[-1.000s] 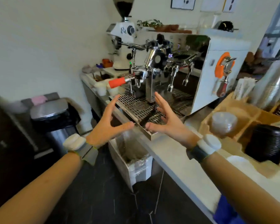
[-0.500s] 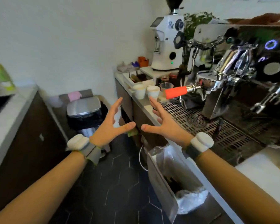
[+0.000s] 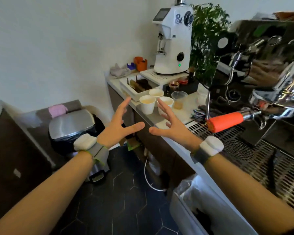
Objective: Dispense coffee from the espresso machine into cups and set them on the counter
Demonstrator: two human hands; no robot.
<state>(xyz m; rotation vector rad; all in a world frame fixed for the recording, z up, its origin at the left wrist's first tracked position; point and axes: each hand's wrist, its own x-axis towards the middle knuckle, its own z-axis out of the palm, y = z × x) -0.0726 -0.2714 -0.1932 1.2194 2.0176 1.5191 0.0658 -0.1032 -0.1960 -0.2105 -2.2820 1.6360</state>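
Three white paper cups stand together on the white counter (image 3: pixel 182 114): the nearest cup (image 3: pixel 148 105), a second cup (image 3: pixel 166 103) partly behind my right fingers, and a third cup (image 3: pixel 156 93) farther back. A clear plastic cup (image 3: pixel 179 99) stands to their right. The chrome espresso machine (image 3: pixel 270 68) fills the right side, its orange-handled portafilter (image 3: pixel 225 121) jutting out over the drip grate (image 3: pixel 255 150). My left hand (image 3: pixel 119 126) and my right hand (image 3: pixel 171 125) hover side by side in front of the cups, fingers spread, holding nothing.
A white grinder (image 3: pixel 173 41) stands at the back of the counter, a green plant (image 3: pixel 209 36) to its right. A white tray (image 3: pixel 137 87) with dark tools sits behind the cups. On the floor at left is a steel pedal bin (image 3: pixel 71 122); a lined waste box (image 3: pixel 193 206) hangs below the counter.
The view has swung left and closer, so the paper cups and grinder now sit ahead of me. Both hands keep the same spread pose and are nearer the cups.
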